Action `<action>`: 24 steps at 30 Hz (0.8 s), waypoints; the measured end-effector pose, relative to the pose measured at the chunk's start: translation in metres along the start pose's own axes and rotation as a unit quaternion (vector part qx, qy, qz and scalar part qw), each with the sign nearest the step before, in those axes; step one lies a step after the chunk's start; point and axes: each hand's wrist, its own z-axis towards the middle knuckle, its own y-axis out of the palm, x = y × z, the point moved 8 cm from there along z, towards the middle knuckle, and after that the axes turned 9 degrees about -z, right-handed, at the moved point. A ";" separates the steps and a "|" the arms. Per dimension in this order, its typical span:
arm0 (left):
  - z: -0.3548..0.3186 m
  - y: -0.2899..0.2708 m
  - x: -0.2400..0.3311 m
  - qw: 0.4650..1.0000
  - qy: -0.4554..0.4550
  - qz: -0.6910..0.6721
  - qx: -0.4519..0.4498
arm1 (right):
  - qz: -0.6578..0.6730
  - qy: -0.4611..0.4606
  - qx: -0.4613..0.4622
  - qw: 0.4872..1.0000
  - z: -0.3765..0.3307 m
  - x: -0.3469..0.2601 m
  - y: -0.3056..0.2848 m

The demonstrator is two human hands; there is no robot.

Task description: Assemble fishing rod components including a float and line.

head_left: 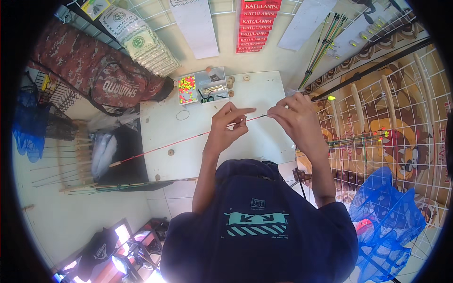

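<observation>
A thin red rod (181,139) with a tan butt end slants across the white table, its butt at the lower left. My left hand (227,126) pinches it with thumb and fingertips, the index finger stretched out along it to the right. Farther up the rod, my right hand (298,120) is closed on it, thumb and fingers together near a dark section. My right hand hides the stretch of rod behind it. A yellow bulb (331,98) shows just past that hand, roughly in line with the rod; whether they join I cannot tell.
On the white table (188,162) a divided tray (203,103) holds bright beads and small dark parts. Small round discs (230,80) lie beside it, a thin ring (182,115) in front. A camouflage bag (101,66) is at left; wire racks (391,122) and blue nets (387,221) are at right.
</observation>
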 end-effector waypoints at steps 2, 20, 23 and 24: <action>-0.001 0.008 0.007 0.996 0.036 0.073 -0.045 | -0.017 -0.018 -0.001 1.000 0.001 -0.003 -0.001; -0.002 0.007 0.012 0.994 0.046 0.074 -0.059 | -0.008 -0.052 -0.063 0.997 0.008 -0.001 -0.003; -0.003 0.008 0.015 0.994 0.051 0.070 -0.062 | -0.009 -0.057 -0.075 0.996 0.010 -0.003 -0.001; -0.003 0.008 0.015 0.994 0.051 0.070 -0.061 | -0.009 -0.058 -0.075 0.996 0.011 -0.002 -0.001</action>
